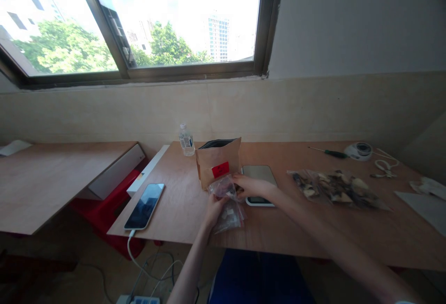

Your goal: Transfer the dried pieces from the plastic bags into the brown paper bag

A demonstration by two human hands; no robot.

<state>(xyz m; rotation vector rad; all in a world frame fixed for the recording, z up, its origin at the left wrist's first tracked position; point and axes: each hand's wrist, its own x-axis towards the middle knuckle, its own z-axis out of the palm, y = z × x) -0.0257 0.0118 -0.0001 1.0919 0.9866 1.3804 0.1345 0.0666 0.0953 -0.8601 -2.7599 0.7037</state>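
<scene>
My left hand and my right hand both grip a small clear plastic bag with pale and dark bits inside, near the front edge of the wooden table. The left hand holds the bag's left side, the right hand pinches its top. Just behind the bag stands an open brown paper pouch with a red label. A flat scale lies under my right hand.
A phone on a white cable lies at the table's left. A water bottle stands by the wall. Several filled clear bags lie to the right, with a screwdriver, a tape roll and scissors beyond.
</scene>
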